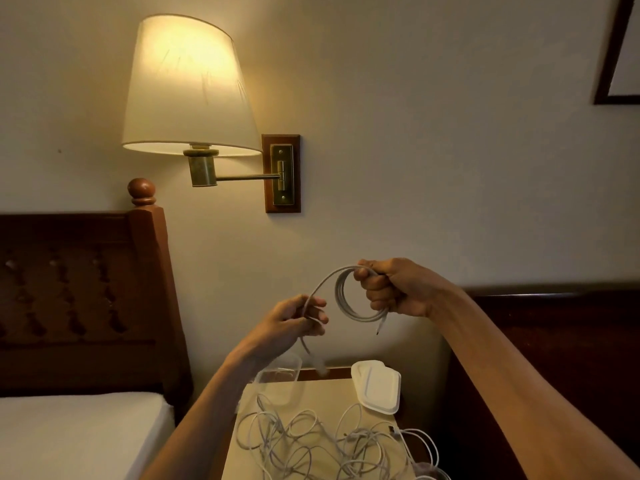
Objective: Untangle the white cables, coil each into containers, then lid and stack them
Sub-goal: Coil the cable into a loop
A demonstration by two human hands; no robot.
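Head view: right hand grips upright cable coil; left hand pinches tail hanging down

Open air fills the middle of the frame, between the wall lamp in the upper left and the nightstand at the bottom centre. Low down, a loose tangle of white cables sprawls over the front of the nightstand top. A clear container sits at its back left and a stack of white lids at its back right, with a bare strip between them. The wooden headboard walls off the left side.
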